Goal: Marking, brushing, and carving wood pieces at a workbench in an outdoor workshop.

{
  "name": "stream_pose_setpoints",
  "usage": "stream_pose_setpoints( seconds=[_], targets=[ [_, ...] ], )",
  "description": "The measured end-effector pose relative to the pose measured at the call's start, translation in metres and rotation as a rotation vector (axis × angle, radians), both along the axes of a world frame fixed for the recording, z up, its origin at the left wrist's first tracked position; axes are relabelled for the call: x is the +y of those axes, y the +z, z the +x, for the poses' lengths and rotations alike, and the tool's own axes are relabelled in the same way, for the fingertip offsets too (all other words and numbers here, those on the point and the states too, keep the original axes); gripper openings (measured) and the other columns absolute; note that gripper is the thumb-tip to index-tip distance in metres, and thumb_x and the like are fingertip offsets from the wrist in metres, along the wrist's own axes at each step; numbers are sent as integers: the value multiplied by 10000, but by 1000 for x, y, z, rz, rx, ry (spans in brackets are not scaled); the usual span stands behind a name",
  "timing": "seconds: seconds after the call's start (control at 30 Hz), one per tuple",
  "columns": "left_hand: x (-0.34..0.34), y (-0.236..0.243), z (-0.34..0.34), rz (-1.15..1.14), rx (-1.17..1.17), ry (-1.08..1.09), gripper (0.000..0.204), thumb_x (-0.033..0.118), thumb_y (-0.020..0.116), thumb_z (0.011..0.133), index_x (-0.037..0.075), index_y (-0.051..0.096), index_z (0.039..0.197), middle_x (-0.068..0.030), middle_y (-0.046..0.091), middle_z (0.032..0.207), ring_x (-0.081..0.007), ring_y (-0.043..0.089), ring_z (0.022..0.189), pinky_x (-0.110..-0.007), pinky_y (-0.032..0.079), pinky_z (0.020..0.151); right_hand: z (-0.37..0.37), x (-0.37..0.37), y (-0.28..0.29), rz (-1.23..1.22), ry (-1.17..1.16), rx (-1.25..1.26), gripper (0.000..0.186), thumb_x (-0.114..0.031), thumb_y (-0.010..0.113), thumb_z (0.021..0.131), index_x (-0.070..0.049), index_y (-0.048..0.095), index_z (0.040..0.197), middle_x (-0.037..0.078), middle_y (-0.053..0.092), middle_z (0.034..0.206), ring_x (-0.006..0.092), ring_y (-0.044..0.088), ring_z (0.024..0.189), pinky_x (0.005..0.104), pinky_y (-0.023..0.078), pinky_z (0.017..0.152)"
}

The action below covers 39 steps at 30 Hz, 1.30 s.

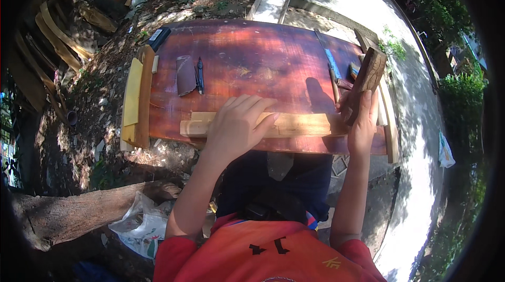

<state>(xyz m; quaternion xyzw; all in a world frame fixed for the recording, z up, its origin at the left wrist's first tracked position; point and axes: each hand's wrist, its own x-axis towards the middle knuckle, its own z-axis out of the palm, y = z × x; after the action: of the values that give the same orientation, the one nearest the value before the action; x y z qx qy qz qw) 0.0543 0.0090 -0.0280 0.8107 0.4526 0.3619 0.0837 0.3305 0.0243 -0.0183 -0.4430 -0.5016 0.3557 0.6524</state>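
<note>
A pale wooden strip (300, 125) lies lengthwise along the near edge of the reddish-brown table (247, 71). My left hand (239, 124) rests flat across it, fingers stretched over its far side and the thumb on its top. At the strip's right end, my right hand (363, 119) is closed around a dark brown wooden block (370, 74), held tilted with its top end up and to the right. The block hides part of the fingers. Its shadow falls on the tabletop beside it.
At the table's left lie a sheet of brown sandpaper (186, 75), a dark pen (200, 75), a small dark box (158, 38) and yellowish wood pieces (132, 92). A blue-bladed tool (332, 63) and more strips (388, 124) line the right edge. A log (89, 211) lies lower left.
</note>
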Motion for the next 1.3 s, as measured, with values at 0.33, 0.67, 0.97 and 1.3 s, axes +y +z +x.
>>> stream_pose_setpoints(
  seconds=[0.33,0.67,0.97,1.3],
  targets=[
    [4,4,5,34,14,15,222,178,714,970,88,739,1171,-82,746,1010,-278,700,947,-410,531,887,56,-35,-30,41,-276,1,394,-351,576,1085,-42,496,1315,70,618,915,133,606,778,299,506,695],
    [42,33,92,180,55,-368,242,109,666,944,83,718,1179,-107,722,992,-325,686,948,-436,517,911,44,-66,-57,55,-512,24,445,-115,783,938,17,549,1293,43,635,990,112,626,865,281,524,803],
    [113,17,156,287,582,-408,110,129,622,910,141,721,955,-20,714,848,-222,706,933,-387,478,843,58,-64,-55,61,-357,-403,496,-131,845,868,-5,576,1265,88,715,938,163,694,864,330,545,822],
    [111,10,168,544,793,-435,73,171,654,871,173,703,925,38,664,884,-150,664,948,-319,491,841,63,-75,-50,-22,-262,-342,472,-153,859,852,9,618,1224,126,748,1015,188,725,932,344,558,834]
  ],
)
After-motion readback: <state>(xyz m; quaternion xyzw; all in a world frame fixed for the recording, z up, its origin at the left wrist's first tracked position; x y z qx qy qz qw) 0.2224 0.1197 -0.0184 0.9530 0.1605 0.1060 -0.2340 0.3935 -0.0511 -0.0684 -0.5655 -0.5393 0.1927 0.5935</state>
